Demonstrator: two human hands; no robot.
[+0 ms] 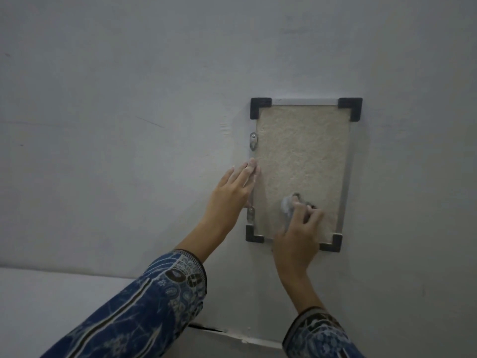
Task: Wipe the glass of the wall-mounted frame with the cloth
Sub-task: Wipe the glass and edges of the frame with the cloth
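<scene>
A rectangular glass frame (302,151) with black corner pieces and a beige speckled backing hangs on the grey wall. My right hand (299,236) presses a small bunched pale cloth (287,205) against the lower part of the glass; its fingers cover most of the cloth. My left hand (232,192) lies flat with fingers together, fingertips touching the frame's left edge between two metal mounting clips (253,144). The frame's bottom edge is partly hidden behind my right hand.
Plain grey wall (129,112) surrounds the frame. A white ledge or surface (51,301) runs along the lower left, with a dark crack where it meets the wall (206,328). Both forearms wear blue patterned sleeves (144,311).
</scene>
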